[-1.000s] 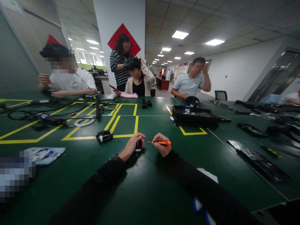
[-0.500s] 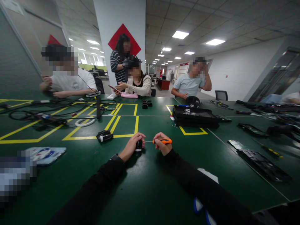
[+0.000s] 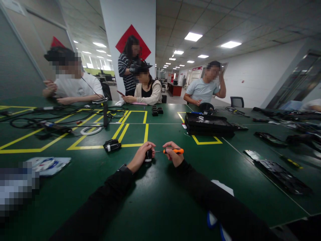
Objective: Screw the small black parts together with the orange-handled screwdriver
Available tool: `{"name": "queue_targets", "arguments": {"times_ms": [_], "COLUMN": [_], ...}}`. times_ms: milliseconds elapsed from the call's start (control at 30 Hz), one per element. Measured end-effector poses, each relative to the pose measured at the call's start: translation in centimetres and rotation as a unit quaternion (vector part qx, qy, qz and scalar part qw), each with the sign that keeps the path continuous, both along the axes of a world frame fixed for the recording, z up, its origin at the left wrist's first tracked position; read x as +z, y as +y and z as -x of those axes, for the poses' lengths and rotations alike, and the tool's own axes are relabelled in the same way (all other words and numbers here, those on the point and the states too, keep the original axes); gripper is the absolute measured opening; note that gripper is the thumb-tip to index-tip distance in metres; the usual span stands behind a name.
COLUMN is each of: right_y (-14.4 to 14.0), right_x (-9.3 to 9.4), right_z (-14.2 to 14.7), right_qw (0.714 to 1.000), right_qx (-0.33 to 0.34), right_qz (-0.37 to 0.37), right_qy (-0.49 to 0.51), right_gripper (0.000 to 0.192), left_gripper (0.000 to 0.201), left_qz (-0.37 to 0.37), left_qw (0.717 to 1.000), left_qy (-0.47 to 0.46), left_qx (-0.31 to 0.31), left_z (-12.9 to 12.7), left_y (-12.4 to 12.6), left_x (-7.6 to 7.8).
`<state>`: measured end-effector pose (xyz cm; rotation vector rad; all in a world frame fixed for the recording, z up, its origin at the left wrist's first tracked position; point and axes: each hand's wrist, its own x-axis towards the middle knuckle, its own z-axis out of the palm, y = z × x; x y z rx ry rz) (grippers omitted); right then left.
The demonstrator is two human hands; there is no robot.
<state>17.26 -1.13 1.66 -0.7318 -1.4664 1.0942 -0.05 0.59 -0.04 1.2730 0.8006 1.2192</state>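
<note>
My left hand is wrapped round a small black device with a white band near its lower end, held at the table. What kind of device it is I cannot tell. In my right hand is a screwdriver with an orange and black handle. Its thin shaft lies level and points left, with the tip at the device's right side; my left fingers partly hide where they meet. Left of my hands, a similar black device with white bands rests by the yellow tape.
Stacked black trays stand ahead to the right. An opened electronic panel and a yellow-handled tool lie at right. Tangled cables spread at left, near a white cable coil. Several people are across the green table.
My hands, the device and the screwdriver stay almost in place; my right fingers have shifted slightly on the handle. Across the table, a seated person's hand has drawn back a little.
</note>
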Motion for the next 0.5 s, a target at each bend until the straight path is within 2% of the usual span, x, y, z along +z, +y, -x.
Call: {"name": "queue_targets", "arguments": {"times_ms": [200, 367, 500], "right_y": [-0.05, -0.33, -0.19], "right_x": [0.38, 0.44, 0.25], "right_z": [-0.17, 0.02, 0.18], "right_qw": [0.999, 1.000, 0.999], "right_qx": [0.009, -0.007, -0.011], "right_qz": [-0.039, -0.012, -0.025], "right_qy": [-0.018, -0.020, -0.029], "right_gripper": [0.004, 0.016, 0.013], "left_gripper": [0.021, 0.021, 0.021], "left_qz": [-0.004, -0.008, -0.007], "left_qw": [1.000, 1.000, 1.000], "left_qy": [-0.002, -0.008, -0.004], "left_qx": [-0.009, -0.015, -0.010], "left_z": [0.16, 0.15, 0.08], "left_y": [0.04, -0.02, 0.05], "left_x": [-0.10, -0.03, -0.06]}}
